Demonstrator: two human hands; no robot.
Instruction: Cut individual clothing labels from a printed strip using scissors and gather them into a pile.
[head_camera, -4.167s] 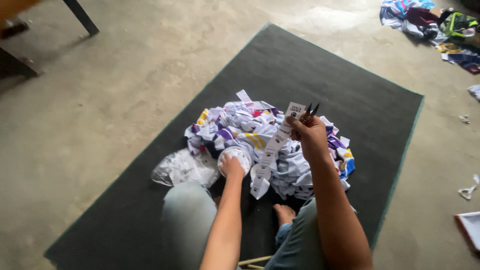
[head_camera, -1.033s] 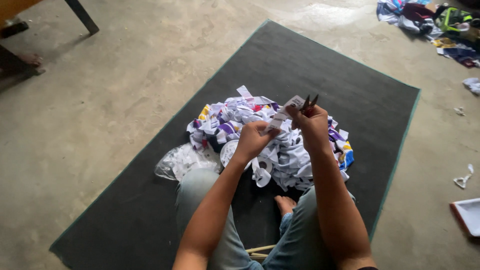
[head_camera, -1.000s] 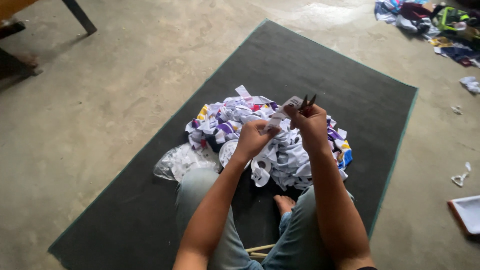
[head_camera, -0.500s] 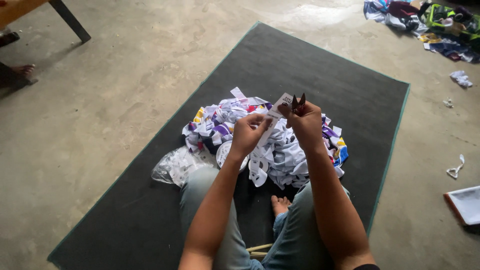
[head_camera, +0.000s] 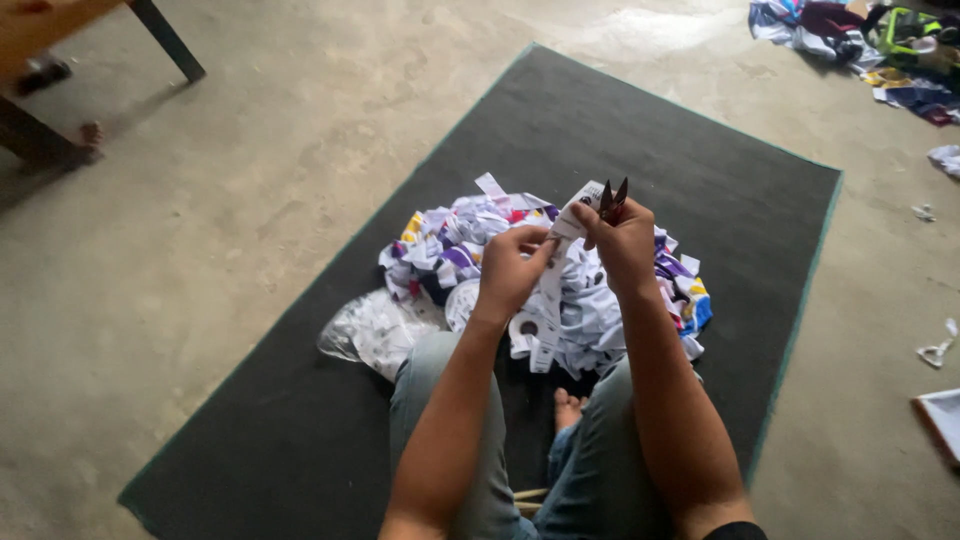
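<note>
My left hand (head_camera: 510, 268) pinches a white paper tag (head_camera: 572, 222), and my right hand (head_camera: 625, 243) grips small dark snips (head_camera: 612, 198) with the blades pointing up, just beside that tag. Both hands hover close together over the heap of white, purple and yellow garments (head_camera: 590, 310) in the middle of the dark green mat (head_camera: 700, 170).

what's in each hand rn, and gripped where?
Right hand: small dark snips, gripped around the body with the tips poking up above the fingers. Both hands pinch a white paper tag; left hand takes its lower part.
</note>
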